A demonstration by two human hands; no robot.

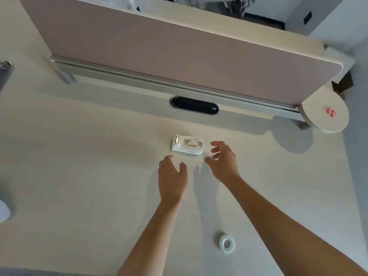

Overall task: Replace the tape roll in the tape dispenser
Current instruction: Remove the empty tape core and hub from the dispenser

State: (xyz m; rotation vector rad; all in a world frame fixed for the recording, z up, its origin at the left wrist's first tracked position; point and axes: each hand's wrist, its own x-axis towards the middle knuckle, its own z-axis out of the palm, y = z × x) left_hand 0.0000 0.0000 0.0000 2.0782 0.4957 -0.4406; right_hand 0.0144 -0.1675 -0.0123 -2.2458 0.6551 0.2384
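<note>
Both hands are spread and empty: left hand (172,177) and right hand (224,160) flank the white plastic tape dispenser (187,145) mid-tabletop, likely to steady it. Its cradle looks empty; the clear tape roll (226,243) lies flat near the tabletop's near edge, within reach.

Dispenser label (190,151) (small print) illegible

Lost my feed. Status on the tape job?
Left hand and right hand open, empty, near dispenser. New tape roll untouched on desk. Nothing blocking.

Glossy white plastic tape dispenser (187,145); clear shiny tape roll (226,244); matt pale wood-grain desk (89,156); matt pink screen (159,56).
</note>
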